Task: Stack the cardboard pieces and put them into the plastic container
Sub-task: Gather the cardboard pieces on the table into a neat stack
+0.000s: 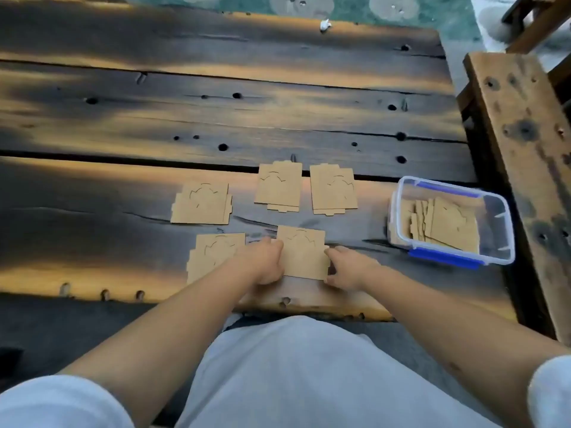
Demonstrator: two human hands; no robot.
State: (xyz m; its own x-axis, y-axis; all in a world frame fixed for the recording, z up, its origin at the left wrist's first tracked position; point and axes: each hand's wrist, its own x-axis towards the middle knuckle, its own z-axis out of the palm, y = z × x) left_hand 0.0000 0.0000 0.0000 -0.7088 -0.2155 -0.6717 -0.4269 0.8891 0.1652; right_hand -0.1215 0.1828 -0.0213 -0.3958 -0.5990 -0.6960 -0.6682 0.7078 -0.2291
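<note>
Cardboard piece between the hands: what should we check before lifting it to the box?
1. Left hand grips the piece's left edge: ok.
2. Right hand grips its right edge: ok.
3. Piece lifted off the table: cannot tell.
4. Box open, no lid on it: ok.
5. Room left in the box beside the pieces inside: ok.
6. Way to the box free of other pieces: ok; the other four lie left and behind.

Matt brown cardboard pieces (302, 253), clear glossy plastic container (497, 230), rough dark weathered wooden table (185, 112)
</note>
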